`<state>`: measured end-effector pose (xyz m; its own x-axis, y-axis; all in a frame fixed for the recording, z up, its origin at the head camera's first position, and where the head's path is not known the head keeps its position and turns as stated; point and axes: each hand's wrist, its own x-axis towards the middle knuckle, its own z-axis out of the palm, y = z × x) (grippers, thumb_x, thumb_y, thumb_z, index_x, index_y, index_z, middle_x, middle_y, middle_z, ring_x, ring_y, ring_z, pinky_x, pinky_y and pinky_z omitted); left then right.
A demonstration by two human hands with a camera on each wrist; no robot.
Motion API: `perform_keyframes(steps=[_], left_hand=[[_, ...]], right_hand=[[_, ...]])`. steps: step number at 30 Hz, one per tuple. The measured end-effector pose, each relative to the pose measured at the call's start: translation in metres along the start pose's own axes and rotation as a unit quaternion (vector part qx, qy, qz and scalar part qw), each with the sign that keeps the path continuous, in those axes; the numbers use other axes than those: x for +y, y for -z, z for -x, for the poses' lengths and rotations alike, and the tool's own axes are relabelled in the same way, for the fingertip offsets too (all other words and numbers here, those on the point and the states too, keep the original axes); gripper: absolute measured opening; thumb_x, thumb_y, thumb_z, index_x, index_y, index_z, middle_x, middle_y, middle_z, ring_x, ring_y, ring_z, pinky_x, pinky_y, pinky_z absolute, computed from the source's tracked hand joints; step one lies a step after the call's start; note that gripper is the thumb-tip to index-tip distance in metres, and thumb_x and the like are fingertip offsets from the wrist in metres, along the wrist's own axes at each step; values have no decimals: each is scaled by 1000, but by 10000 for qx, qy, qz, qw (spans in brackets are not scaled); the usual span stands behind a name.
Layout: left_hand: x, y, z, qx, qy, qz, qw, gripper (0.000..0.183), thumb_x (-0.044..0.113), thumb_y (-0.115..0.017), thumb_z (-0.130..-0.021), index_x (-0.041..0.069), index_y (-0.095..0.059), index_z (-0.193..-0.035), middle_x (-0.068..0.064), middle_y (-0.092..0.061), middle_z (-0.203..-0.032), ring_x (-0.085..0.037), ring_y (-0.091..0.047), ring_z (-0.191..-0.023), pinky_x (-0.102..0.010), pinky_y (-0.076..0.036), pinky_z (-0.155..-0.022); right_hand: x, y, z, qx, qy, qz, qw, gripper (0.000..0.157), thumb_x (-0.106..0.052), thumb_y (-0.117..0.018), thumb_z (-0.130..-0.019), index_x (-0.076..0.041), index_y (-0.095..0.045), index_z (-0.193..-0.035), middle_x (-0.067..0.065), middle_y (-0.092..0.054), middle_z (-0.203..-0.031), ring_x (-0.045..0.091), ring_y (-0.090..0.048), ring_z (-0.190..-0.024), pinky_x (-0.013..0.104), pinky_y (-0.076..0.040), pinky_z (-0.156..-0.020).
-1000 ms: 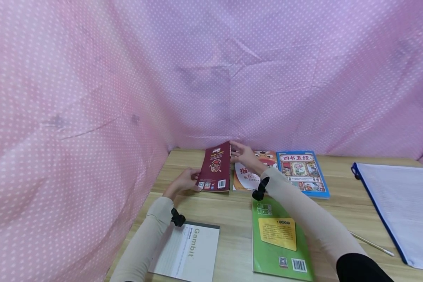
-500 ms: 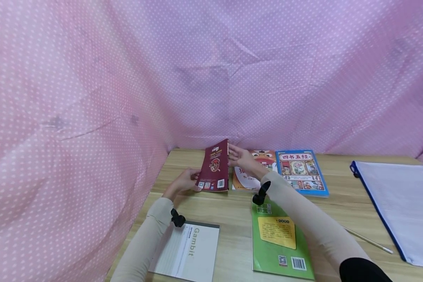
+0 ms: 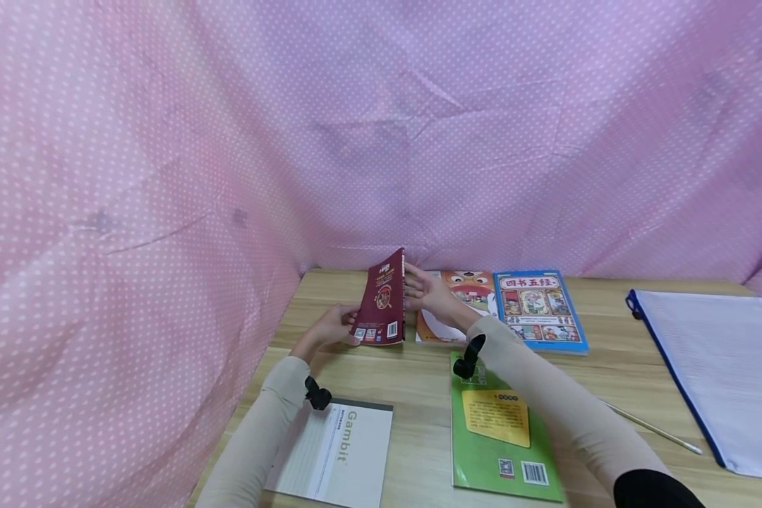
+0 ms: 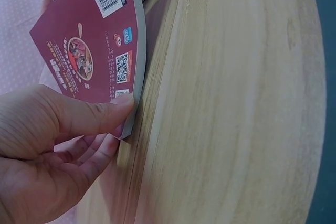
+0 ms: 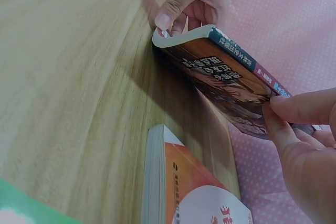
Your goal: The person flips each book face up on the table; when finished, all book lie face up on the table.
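Tipped the maroon book point(image 3: 381, 300) more steeply between left fingers point(image 4: 100, 158), pinching its near corner, and right fingers point(image 5: 280, 135), gripping its spine; bared more of the orange book point(image 5: 181, 163) right of them; seemingly left the tilting unfinished.

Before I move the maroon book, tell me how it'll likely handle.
The maroon book will probably flex: it bows near the left hand. It looks thin beside its cover's breadth, so likely light. Its spine side is tilted up off the table, with the right hand's fingers on it, so it may flop down if released.
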<state>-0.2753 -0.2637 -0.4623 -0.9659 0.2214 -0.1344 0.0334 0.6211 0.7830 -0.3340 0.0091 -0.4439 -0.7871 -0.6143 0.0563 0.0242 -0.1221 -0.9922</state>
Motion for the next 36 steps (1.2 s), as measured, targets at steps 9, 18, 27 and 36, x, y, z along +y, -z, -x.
perform_keyframes(steps=[9, 18, 27, 36], left_hand=[[4, -3, -2, -143, 100, -126, 9998, 82, -14, -77, -75, -8, -44, -149, -28, -58, -138, -40, -56, -126, -52, -44, -114], [14, -4, 1, -475, 342, -81, 9983, 86, -14, -76, -76, 5, -44, -154, -24, -36, -157, -43, -48, -136, -48, -50, -109], [19, -3, -1, -696, 283, -143, 9971, 88, -15, -74, -76, 5, -41, -155, -25, -50, -146, -40, -50, -134, -52, -43, -115], [14, 1, -3, -970, -40, 29, 9953, 84, -13, -72, -78, 4, -42, -154, -26, -55, -145, -39, -51, -135, -47, -49, -110]], right_hand=[[-1, -3, 3, -11, 80, -87, 9999, 89, 24, -52, -89, -8, -15, -164, 27, -30, -163, 44, -34, -148, 40, -50, -109], [-1, -2, 5, -68, 44, -11, 10000, 87, 23, -53, -90, -6, -15, -163, 27, -26, -164, 43, -30, -151, 42, -45, -114], [-1, -3, 4, -174, 165, 75, 9997, 84, 19, -56, -91, -5, -19, -163, 24, -29, -164, 42, -32, -150, 42, -45, -115], [2, -8, 0, -102, 209, 230, 9995, 79, 15, -62, -92, -4, -27, -161, 19, -32, -164, 41, -40, -147, 30, -53, -104]])
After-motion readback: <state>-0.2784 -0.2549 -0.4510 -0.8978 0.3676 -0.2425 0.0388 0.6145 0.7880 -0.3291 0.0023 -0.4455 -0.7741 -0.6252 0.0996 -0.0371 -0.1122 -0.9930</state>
